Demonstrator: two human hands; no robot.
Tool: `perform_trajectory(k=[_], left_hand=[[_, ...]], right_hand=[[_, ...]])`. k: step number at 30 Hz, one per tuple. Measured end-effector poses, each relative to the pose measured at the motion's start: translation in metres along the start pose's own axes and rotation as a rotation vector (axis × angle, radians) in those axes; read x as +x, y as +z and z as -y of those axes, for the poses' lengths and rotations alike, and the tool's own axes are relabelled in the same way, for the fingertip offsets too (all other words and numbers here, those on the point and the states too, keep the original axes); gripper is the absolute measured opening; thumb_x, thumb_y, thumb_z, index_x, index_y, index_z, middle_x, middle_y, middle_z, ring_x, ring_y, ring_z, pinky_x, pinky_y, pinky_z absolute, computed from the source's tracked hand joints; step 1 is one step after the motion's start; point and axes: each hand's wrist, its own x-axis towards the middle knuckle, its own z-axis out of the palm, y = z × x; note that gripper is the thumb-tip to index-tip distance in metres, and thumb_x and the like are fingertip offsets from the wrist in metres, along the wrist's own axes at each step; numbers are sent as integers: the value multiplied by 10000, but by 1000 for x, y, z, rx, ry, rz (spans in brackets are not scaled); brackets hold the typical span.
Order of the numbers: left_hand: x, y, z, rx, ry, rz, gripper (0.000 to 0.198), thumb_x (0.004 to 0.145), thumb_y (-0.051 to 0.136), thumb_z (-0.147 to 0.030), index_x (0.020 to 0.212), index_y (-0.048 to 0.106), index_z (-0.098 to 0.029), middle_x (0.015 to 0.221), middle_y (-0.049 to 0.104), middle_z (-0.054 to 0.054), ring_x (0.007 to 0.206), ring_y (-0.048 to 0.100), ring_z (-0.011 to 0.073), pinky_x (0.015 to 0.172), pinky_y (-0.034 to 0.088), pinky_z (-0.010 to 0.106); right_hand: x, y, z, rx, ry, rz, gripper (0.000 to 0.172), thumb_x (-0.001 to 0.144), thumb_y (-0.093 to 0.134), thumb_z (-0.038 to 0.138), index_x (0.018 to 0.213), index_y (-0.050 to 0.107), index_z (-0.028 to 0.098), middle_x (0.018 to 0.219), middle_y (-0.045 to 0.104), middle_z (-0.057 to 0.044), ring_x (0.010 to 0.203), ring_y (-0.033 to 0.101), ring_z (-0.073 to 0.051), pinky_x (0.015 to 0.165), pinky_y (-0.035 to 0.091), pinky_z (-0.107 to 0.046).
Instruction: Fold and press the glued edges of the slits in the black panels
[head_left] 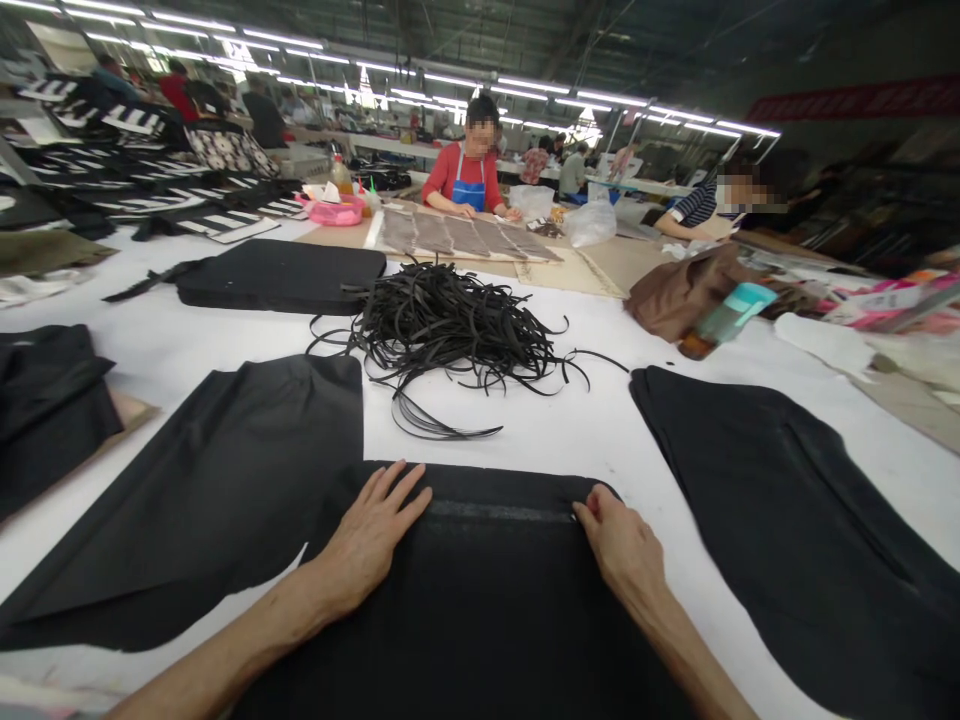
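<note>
Black fabric panel (510, 620) lies flat on the near side of my landmark, the heap of black strips (457, 325), with bare white tabletop (570, 430) between them. I judge the step in hand to be smoothing and lining up the panel's far margin, the part toward the heap; the next move seems to me to call for a steady left palm and a fine, careful pinch on the right. From my remote seat the panel looks dull and smooth, with a slightly shiny band (495, 512) along that margin and a rounded far right corner; its near end runs out of view. I have the left hand (384, 530) laid over the margin, fingers spread apart and pressing down. I see the right hand (619, 535) curled at the band's right end, thumb and forefinger together; I cannot tell what, if anything, they nip. Left and nearer than the heap is one black piece (277, 480); right and nearer, another, a stacked black piece (780, 490). Left of the heap, strips touching it, sits a padded slab (281, 275); beyond the heap, a co-worker in red (446, 175) bends over patterned sheets (457, 235).
</note>
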Motion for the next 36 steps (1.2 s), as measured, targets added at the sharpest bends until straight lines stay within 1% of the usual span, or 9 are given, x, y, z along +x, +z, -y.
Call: perform_trajectory(k=[7, 12, 15, 20, 25, 27, 30, 33, 36], left_hand=[[1, 7, -5, 113, 78, -41, 768, 620, 446, 1, 1341, 298, -218, 1486, 148, 73, 1365, 47, 284, 1103, 114, 517], [3, 11, -8, 157, 88, -75, 664, 699, 444, -42, 1326, 318, -220, 1478, 181, 75, 1359, 96, 297, 1095, 149, 521], [2, 10, -9, 137, 74, -114, 616, 736, 411, -43, 1318, 341, -232, 1471, 207, 67, 1357, 121, 288, 1091, 176, 521], [-5, 5, 7, -6, 26, -107, 734, 652, 351, 67, 1304, 385, -268, 1450, 269, 26, 1342, 194, 246, 1080, 259, 472], [-11, -7, 21, -88, -112, -238, 535, 766, 253, 44, 1181, 532, -148, 1364, 397, 70, 1297, 256, 224, 1074, 303, 397], [-7, -13, 12, -78, -76, -235, 540, 763, 267, 44, 1206, 507, -151, 1322, 437, 70, 1249, 311, 213, 1061, 311, 378], [4, -17, -12, -57, 86, -79, 581, 712, 464, -35, 1275, 418, -172, 1282, 456, 75, 1170, 384, 221, 1032, 329, 378], [15, -14, -30, -11, 160, 61, 865, 554, 656, -138, 1340, 296, -123, 1328, 385, 138, 1195, 352, 291, 1033, 305, 434], [18, -6, -34, 21, 125, 48, 730, 659, 558, -128, 1342, 300, -139, 1332, 388, 138, 1205, 360, 280, 1016, 322, 429]], right_hand=[[-18, -12, 11, -249, -154, -280, 213, 868, 341, 107, 884, 537, 189, 849, 587, -60, 719, 580, -212, 516, 311, -292], [-39, -12, 62, -108, -682, -249, 350, 821, 424, 60, 1118, 534, 210, 1032, 576, -61, 900, 515, -199, 771, 384, -311], [-47, 0, 85, -91, -875, -230, 412, 803, 470, 96, 1207, 482, 176, 1098, 556, -76, 941, 488, -221, 805, 388, -338], [-46, 16, 85, -115, -855, -298, 396, 797, 463, 59, 1181, 502, 147, 1060, 568, -72, 922, 488, -212, 823, 383, -345], [-47, 17, 86, -118, -843, -336, 361, 791, 468, 72, 1135, 534, 160, 968, 580, -72, 874, 504, -219, 912, 329, -413], [-49, 16, 92, -138, -844, -338, 392, 795, 459, 80, 1171, 514, 177, 964, 577, -78, 880, 504, -230, 907, 333, -425], [-50, 17, 99, -167, -837, -345, 426, 806, 444, 92, 1219, 480, 191, 999, 569, -89, 899, 502, -242, 881, 357, -422], [-50, 17, 98, -161, -807, -338, 433, 810, 439, 88, 1231, 467, 184, 1036, 567, -91, 921, 499, -242, 849, 384, -402], [-50, 16, 87, -136, -789, -318, 425, 799, 460, 78, 1212, 477, 174, 1073, 568, -87, 961, 493, -231, 831, 400, -372]])
